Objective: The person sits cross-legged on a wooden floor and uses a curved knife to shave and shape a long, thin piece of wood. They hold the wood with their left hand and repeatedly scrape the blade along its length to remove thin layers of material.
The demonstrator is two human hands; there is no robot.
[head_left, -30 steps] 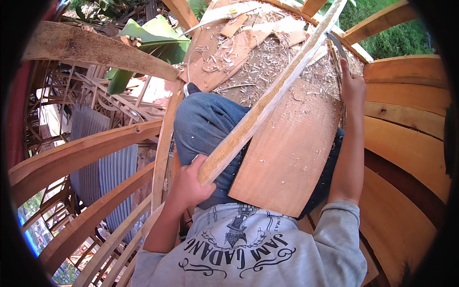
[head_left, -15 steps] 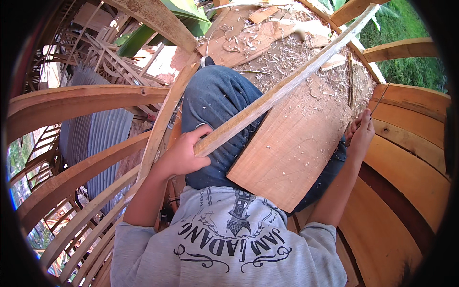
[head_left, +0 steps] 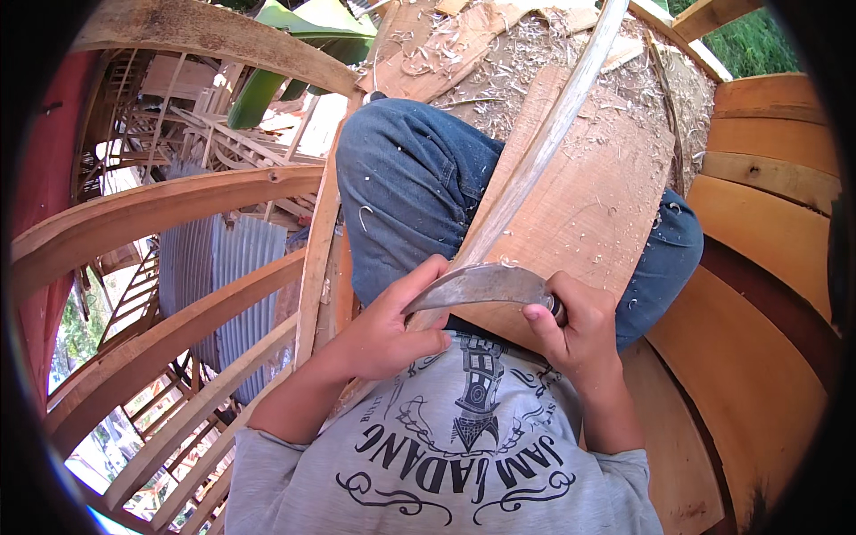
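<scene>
A long wooden strip [head_left: 532,169] slants from the far top of the view down toward my lap. My left hand [head_left: 392,325] is closed around it near its close end, at my waist. In my right hand [head_left: 575,325] is a knife with a curved, broad metal blade [head_left: 486,285]; its dark handle is mostly hidden by my fingers. The blade lies across the strip, with its tip close to my left fingers. Beneath the strip, a flat wooden board [head_left: 588,205] rests over my lap between my jean-covered knees.
Curly wood shavings [head_left: 499,62] cover the surface beyond the board. Wooden slats [head_left: 178,205] curve along my left, with corrugated metal sheets [head_left: 245,294] below them. Curved planks [head_left: 758,241] form a wall on the right. A green leaf [head_left: 294,45] hangs at the far left.
My right hand has come in from the right side, bringing the knife over the strip. My left hand has shifted right and nearer along with the strip, which now stands steeper in view.
</scene>
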